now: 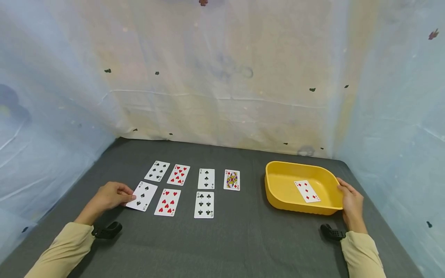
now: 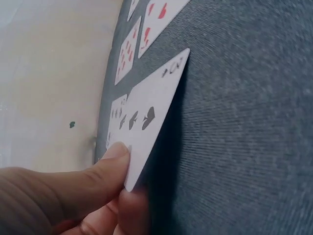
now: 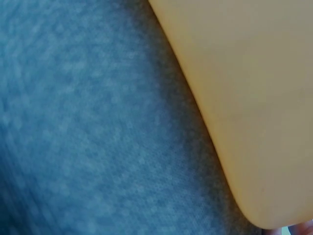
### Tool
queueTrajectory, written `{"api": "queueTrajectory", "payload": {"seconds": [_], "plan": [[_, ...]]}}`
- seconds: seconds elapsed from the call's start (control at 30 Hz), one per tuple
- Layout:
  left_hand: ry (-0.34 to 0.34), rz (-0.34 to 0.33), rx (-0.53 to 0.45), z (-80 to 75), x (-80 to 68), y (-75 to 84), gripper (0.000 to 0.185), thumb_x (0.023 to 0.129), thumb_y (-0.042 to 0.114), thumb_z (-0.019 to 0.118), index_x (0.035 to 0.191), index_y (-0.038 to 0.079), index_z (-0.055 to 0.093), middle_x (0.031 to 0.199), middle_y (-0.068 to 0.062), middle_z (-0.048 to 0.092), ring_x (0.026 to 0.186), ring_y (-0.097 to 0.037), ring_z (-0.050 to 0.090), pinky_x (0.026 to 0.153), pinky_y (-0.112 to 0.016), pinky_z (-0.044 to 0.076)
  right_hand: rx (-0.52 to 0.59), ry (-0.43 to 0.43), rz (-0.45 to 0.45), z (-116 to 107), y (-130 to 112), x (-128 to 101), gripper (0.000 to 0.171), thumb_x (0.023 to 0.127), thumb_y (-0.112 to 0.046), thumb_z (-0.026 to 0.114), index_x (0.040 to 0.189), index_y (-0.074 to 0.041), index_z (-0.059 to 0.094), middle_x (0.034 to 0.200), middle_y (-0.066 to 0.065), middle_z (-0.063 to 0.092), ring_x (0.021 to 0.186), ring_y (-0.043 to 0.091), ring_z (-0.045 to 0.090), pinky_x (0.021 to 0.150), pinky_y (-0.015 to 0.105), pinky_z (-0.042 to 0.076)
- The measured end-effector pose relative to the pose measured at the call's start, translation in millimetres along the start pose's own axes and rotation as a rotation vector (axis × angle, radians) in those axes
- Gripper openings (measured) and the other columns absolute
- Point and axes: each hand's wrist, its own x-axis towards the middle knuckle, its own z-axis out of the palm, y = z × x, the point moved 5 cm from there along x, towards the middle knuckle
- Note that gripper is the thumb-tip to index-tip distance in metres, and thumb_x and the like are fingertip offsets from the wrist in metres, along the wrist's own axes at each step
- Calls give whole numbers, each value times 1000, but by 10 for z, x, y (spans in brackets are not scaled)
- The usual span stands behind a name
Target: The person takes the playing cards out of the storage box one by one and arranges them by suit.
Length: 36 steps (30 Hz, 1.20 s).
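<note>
My left hand (image 1: 110,197) pinches the three of spades (image 1: 142,196) by its near left corner, between thumb and fingers. In the left wrist view, that card (image 2: 146,117) is tilted, its near edge raised off the cloth with a shadow beneath. At the right, my right hand (image 1: 352,202) grips the right rim of a yellow plastic tray (image 1: 295,206). A diamonds card (image 1: 307,191) lies face up inside it. The right wrist view shows mostly the tray's wall (image 3: 254,107), with only bits of fingers at the lower edge.
Face-up cards lie on the dark cloth-covered table (image 1: 236,247): a spades card (image 1: 157,171), a hearts card (image 1: 178,175), a clubs card (image 1: 206,178) and a diamonds face card (image 1: 231,180) behind; the seven of hearts (image 1: 167,202) and six of clubs (image 1: 204,205) in front. Patterned curtains (image 1: 222,77) surround the table.
</note>
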Motion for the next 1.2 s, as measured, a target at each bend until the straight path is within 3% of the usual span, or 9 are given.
{"api": "queueTrajectory", "payload": {"seconds": [0.23,0.43,0.53,0.87,1.1,1.2], "plan": [[21,6,59,-8,-26,44,17,82,14,76,84,-2,70,67,-1,67,59,-14,60,54,-31,43,-17,8,9,1,10,-1,45,102,-26,51,144,-9,47,139,0,48,95,0,54,68,11,47],[25,-5,86,-9,-28,69,15,83,13,75,82,-2,69,65,0,65,57,-14,60,55,-33,44,-2,1,11,14,17,-7,46,102,-24,50,145,-8,45,148,1,42,118,10,48,71,9,46],[27,-9,85,-3,-26,71,15,82,13,75,81,-1,68,64,1,64,57,-13,59,54,-32,43,6,2,9,16,13,-2,46,102,-24,50,145,-8,45,148,1,41,122,12,46,72,9,46],[41,-31,23,17,-9,37,15,78,8,77,80,-1,65,62,3,55,55,-14,53,49,-27,45,-5,2,7,14,16,26,45,103,-25,49,145,-9,46,148,2,41,121,13,46,70,9,46],[15,-41,-16,6,8,12,18,81,9,76,88,-3,65,64,1,56,57,-16,53,50,-29,45,-14,-3,-4,5,26,6,46,102,-25,51,144,-7,46,138,-1,49,90,-3,55,68,12,48],[12,-26,-26,-11,18,61,18,85,11,73,92,-4,65,68,0,59,59,-16,53,51,-29,44,-3,-3,-8,8,17,4,45,102,-24,50,144,-8,47,139,0,48,90,-2,55,68,12,48]]}}
